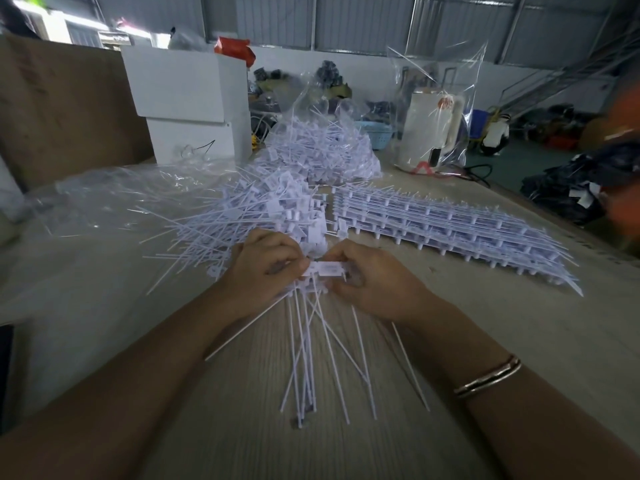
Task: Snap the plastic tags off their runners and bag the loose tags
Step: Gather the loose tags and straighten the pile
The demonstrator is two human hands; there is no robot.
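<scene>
My left hand point(265, 271) and my right hand point(375, 282) meet at the table's middle and both grip a runner of white plastic tags point(327, 270). The tags' long thin tails point(311, 358) fan down toward me over the wood. A heap of loose white tags point(263, 216) lies just beyond my hands. A stack of whole runners point(450, 230) stretches to the right. Farther back stands a clear bag filled with tags point(322, 147).
Crumpled clear plastic point(114, 199) spreads over the left of the wooden table point(502, 341). White boxes point(187, 102) stand at the back left. A white appliance inside a clear bag point(433, 126) sits at the back right. Dark bags point(568, 192) lie beyond the right edge.
</scene>
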